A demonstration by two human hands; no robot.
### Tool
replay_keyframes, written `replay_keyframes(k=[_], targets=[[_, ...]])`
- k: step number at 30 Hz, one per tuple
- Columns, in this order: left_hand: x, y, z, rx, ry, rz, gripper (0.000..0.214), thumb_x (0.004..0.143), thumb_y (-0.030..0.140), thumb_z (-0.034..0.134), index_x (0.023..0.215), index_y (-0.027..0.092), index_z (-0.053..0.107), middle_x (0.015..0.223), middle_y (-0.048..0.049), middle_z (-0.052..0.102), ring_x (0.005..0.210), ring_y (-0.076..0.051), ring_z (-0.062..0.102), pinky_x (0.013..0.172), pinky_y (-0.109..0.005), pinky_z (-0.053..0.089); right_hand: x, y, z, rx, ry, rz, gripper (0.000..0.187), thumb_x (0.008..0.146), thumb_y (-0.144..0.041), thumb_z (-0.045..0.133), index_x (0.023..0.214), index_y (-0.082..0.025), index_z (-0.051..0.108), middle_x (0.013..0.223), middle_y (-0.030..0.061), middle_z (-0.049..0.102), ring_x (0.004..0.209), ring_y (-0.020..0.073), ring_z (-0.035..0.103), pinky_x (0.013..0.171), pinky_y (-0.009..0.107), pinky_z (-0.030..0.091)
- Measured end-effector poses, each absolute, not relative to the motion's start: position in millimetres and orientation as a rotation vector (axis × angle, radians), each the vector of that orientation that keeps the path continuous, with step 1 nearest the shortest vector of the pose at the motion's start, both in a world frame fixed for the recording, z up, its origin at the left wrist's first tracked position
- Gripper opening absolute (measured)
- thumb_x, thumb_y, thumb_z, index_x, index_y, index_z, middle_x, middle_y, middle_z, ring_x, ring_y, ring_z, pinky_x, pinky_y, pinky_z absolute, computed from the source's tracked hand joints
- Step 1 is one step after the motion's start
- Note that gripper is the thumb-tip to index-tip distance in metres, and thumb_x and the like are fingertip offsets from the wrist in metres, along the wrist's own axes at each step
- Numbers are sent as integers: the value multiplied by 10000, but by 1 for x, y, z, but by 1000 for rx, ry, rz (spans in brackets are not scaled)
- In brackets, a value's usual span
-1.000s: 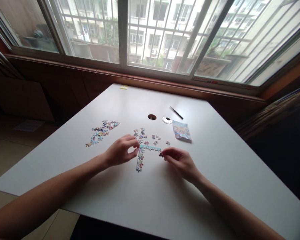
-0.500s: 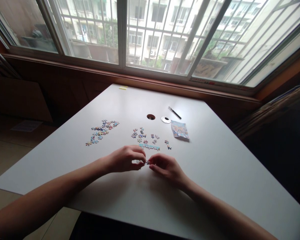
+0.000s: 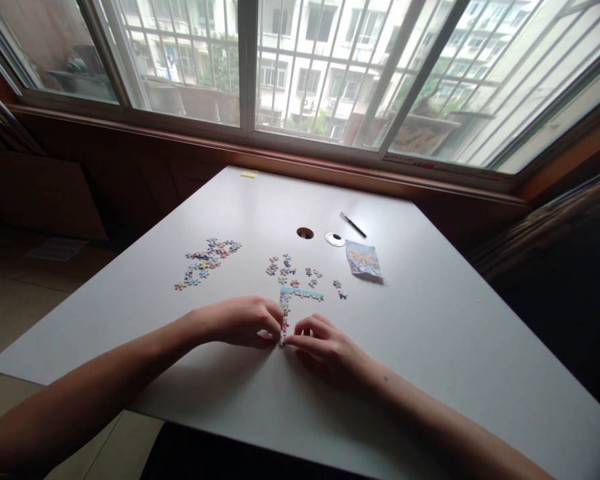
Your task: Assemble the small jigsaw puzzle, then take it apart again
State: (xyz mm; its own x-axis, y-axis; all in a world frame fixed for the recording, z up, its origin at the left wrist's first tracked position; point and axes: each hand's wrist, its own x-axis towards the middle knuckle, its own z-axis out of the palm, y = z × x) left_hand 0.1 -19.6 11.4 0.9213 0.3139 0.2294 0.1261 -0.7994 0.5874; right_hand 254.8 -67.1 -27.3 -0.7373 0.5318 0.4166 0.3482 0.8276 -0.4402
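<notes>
A joined strip of jigsaw pieces (image 3: 286, 308) lies on the white table (image 3: 430, 320), bent like an L with a short arm running right at its far end. My left hand (image 3: 240, 321) and my right hand (image 3: 325, 343) meet at the strip's near end, fingertips curled and pressed onto the pieces there. Loose pieces (image 3: 293, 270) are scattered just beyond the strip. A larger heap of pieces (image 3: 205, 262) sits to the left.
A small printed picture card (image 3: 363, 259) lies to the right of the loose pieces. Behind it are a pen (image 3: 353, 225), a round cap (image 3: 335, 239) and a cable hole (image 3: 305, 233). A yellow note (image 3: 249, 174) sits at the far edge under the window.
Both hands came back from the strip's far end to its near end, met there, and now press down on the last pieces. The strip lies whole again.
</notes>
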Motion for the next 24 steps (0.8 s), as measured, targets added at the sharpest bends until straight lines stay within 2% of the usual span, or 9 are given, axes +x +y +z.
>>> replay_keyframes(k=[8,14,24], targets=[[0,-20,11,2528,318,420,175,860,103,637,908,222,755,951,-77,719,879,-181,671,788,-267,516,255,-68,-27,-673,-2512,480,333,934,-138,528,1233,-256,617,1050,103,594,944,207,559,819,358,538],[1,-20,12,2569,310,393,206,814,44,626,808,220,733,963,-60,716,923,-186,658,830,-274,507,255,-69,-26,-660,-2527,478,348,931,-125,514,1245,-248,599,1053,105,586,932,206,546,810,357,534],[3,-17,5,2576,284,468,161,828,66,643,834,206,723,930,-61,716,874,-179,657,778,-268,507,254,-69,-28,-638,-2534,431,333,914,-92,517,1213,-212,603,1057,111,578,931,202,532,800,347,529]])
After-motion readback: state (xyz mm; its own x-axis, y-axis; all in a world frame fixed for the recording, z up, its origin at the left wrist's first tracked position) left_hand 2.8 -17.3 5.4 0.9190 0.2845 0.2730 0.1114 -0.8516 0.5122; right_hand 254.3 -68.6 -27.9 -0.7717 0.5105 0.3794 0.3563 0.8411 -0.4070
